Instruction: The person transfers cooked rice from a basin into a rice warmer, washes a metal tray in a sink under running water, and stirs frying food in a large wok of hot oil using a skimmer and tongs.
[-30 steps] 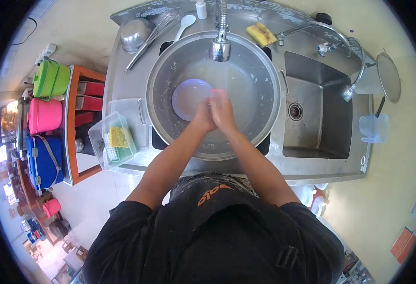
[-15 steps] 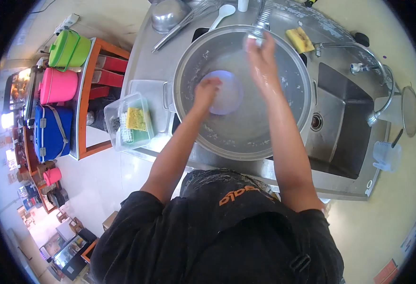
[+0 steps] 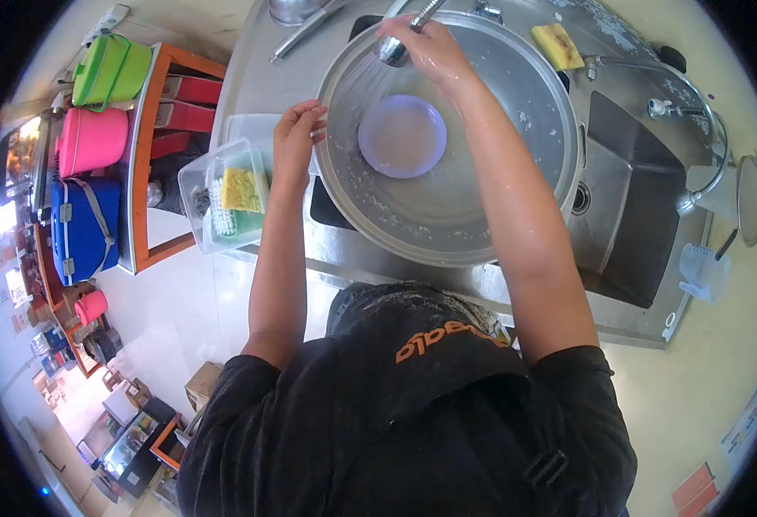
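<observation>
Sprayer (image 3: 392,52) in right hand (image 3: 438,55), orange lettering (image 3: 436,339) on clothing (image 3: 473,431)

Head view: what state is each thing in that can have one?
Spray head: spraying water
Right hand: closed around spray head
Pot: uncovered
Left hand: by pot rim, contact unclear
Purple dish: inside pot, unheld
Clear container: open, sponge inside
Sink faucet: no flow visible

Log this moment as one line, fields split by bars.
Right hand: holding sprayer, water spraying into pot | left hand: beside pot's rim, holding nothing visible | purple bowl: inside pot
</observation>
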Motion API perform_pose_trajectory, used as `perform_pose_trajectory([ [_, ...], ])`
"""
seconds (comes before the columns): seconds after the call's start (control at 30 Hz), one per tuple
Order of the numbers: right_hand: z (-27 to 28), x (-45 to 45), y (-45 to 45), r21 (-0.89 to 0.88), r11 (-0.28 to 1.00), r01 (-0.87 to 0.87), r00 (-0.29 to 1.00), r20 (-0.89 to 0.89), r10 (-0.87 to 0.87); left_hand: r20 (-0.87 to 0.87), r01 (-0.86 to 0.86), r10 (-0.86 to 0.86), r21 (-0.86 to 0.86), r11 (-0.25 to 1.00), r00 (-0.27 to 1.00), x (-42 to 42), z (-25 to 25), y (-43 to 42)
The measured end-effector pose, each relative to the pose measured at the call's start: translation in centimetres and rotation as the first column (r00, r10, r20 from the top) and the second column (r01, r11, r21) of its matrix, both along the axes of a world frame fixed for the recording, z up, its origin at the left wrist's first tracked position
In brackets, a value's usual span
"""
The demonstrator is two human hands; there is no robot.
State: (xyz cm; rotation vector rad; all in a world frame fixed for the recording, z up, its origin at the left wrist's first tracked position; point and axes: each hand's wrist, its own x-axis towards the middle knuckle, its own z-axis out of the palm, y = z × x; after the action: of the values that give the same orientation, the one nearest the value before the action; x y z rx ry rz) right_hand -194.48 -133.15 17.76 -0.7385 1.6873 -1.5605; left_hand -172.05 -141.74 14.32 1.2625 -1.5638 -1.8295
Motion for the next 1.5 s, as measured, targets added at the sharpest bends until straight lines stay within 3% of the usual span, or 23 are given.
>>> perform_pose_trajectory([
  [0.17, 0.5, 0.0, 4.2, 0.045, 0.998, -0.043, 0.992, 0.118, 0.037, 0.054, 0.031, -0.025, -0.116, 0.993, 0.998, -0.1, -0.6, 0.5],
  [0.33, 1.7, -1.9, 8.8, 0.157, 0.976, -0.149, 0.985, 0.109, 0.133, 0.028, 0.036, -0.034, -0.079, 0.996, 0.999, -1.0, -1.3, 0.9],
  [0.43, 1.5, -2.1, 8.7, 0.085, 0.992, -0.088, 0.978, 0.196, 0.070, 0.048, 0.063, -0.060, -0.055, 0.997, 0.997, -1.8, -1.4, 1.5],
  [0.53, 2.2, 0.0, 6.7, 0.140, 0.987, -0.073, 0.983, 0.176, 0.047, 0.071, 0.102, -0.099, -0.049, 0.994, 0.993, -2.5, -1.8, 2.4],
  [0.63, 3.5, 1.4, 6.5, 0.182, 0.980, 0.082, 0.968, 0.220, -0.122, 0.068, 0.126, -0.120, -0.104, 0.986, 0.990, -2.4, -1.5, 2.9],
  [0.67, 1.8, 0.6, 7.1, 0.007, 0.999, -0.035, 0.966, 0.257, 0.032, 0.061, 0.128, -0.121, -0.133, 0.983, 0.991, -2.3, -1.3, 3.0],
  [0.77, 2.7, -1.3, 9.7, 0.256, 0.966, -0.037, 0.982, 0.189, -0.012, 0.025, 0.114, -0.111, -0.172, 0.979, 0.993, -1.4, -1.2, 2.6],
  [0.87, 4.0, -3.0, 12.6, 0.303, 0.952, -0.027, 0.991, 0.133, -0.014, 0.066, 0.094, -0.085, -0.143, 0.985, 0.994, -0.6, -1.2, 2.1],
  [0.97, 4.1, -6.3, 14.5, 0.352, 0.916, -0.193, 0.977, -0.012, 0.211, -0.042, 0.038, -0.034, 0.081, 0.996, 0.999, 0.1, -0.6, 1.8],
  [1.0, 4.9, -7.0, 14.3, 0.486, 0.850, -0.206, 0.965, -0.041, 0.257, -0.028, 0.045, -0.044, 0.044, 0.998, 0.999, 0.3, -0.5, 1.8],
  [1.07, 5.6, -7.6, 14.4, 0.511, 0.837, -0.197, 0.969, -0.027, 0.245, -0.001, 0.057, -0.057, -0.031, 0.998, 0.998, 0.8, -0.5, 1.9],
  [1.17, 6.1, -7.5, 13.7, 0.534, 0.812, -0.236, 0.968, 0.057, 0.243, 0.191, 0.204, -0.144, -0.348, 0.915, 0.971, 1.8, -0.8, 2.1],
  [1.4, 5.1, -8.4, 12.8, 0.494, 0.804, -0.331, 0.936, 0.279, 0.215, 0.274, 0.272, -0.157, -0.456, 0.848, 0.949, 1.5, -0.2, 3.0],
  [1.5, 7.6, -10.4, 12.5, 0.732, 0.572, -0.370, 0.875, 0.067, 0.480, 0.257, 0.246, -0.134, -0.479, 0.843, 0.957, 1.4, -0.4, 2.7],
])
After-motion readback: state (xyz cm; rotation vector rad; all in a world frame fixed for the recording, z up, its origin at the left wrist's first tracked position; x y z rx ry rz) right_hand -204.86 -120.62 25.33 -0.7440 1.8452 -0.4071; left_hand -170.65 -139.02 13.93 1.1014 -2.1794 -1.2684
